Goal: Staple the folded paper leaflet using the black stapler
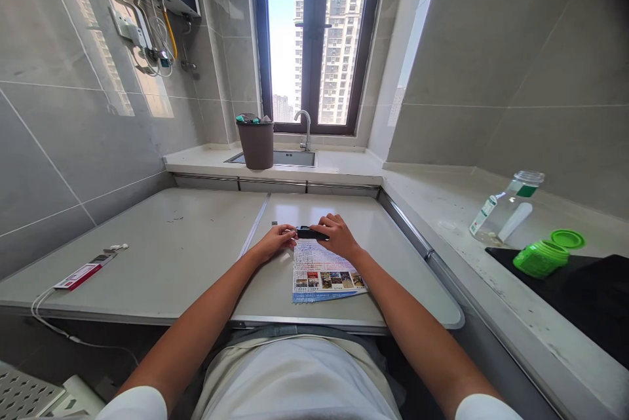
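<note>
A stack of printed sheets (pixel 327 279) with a row of colour pictures and a blue lower edge lies on the white table in front of me. Across its top edge is a small black stapler (pixel 310 233), and my right hand (pixel 337 235) is closed around its right end. My left hand (pixel 278 240) is at the upper left corner of the sheets, fingers pinched together there and touching the stapler's left end. How much of the paper lies between the stapler's jaws is hidden. A tiny grey piece (pixel 274 223) sits just beyond my left hand.
A red and white box (pixel 84 274) with a white cable lies at the table's left. Beyond the table, a brown bin (pixel 256 145) stands by the sink and tap (pixel 306 128). On the right counter are a clear jar (pixel 511 207) and an open green container (pixel 540 259).
</note>
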{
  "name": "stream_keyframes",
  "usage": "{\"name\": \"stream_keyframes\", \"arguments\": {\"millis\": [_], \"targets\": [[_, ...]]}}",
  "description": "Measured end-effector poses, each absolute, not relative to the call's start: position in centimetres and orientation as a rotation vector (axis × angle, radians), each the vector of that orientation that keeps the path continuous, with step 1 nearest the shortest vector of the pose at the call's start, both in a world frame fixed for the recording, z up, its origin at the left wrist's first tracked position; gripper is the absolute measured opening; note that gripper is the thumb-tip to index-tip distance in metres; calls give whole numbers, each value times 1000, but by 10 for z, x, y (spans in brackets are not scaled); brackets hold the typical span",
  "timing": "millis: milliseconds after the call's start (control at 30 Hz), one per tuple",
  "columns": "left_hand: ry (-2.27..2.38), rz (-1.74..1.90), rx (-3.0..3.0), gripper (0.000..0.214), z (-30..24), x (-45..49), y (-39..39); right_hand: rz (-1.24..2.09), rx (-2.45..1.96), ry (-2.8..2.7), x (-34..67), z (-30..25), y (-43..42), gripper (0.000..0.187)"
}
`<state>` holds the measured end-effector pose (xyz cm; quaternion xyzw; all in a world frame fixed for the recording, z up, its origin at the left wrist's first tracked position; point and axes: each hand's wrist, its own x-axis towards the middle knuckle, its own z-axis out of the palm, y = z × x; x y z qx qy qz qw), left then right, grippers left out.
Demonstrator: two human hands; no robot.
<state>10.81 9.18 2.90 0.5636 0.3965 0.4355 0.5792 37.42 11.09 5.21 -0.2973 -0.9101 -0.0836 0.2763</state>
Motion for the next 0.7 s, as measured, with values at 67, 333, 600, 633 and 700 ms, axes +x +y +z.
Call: {"name": "stream_keyframes", "arguments": {"millis": [67, 333, 600, 633, 700], "targets": [[884, 1015, 1216, 47, 30, 108, 92, -310, -742, -2438, 374, 52, 110, 36], [829, 1007, 960, 19, 33, 106, 93, -704, -470, -2329, 363, 53, 101, 34], [778, 962, 872, 15, 30, 102, 96, -823, -442, -2312, 358, 51, 99, 35], [784, 966, 865, 15, 30, 102, 97, -827, -442, -2307, 359, 51, 99, 34], [791, 971, 854, 15, 30, 102, 97, -837, -439, -2307, 359, 51, 100, 34]]}}
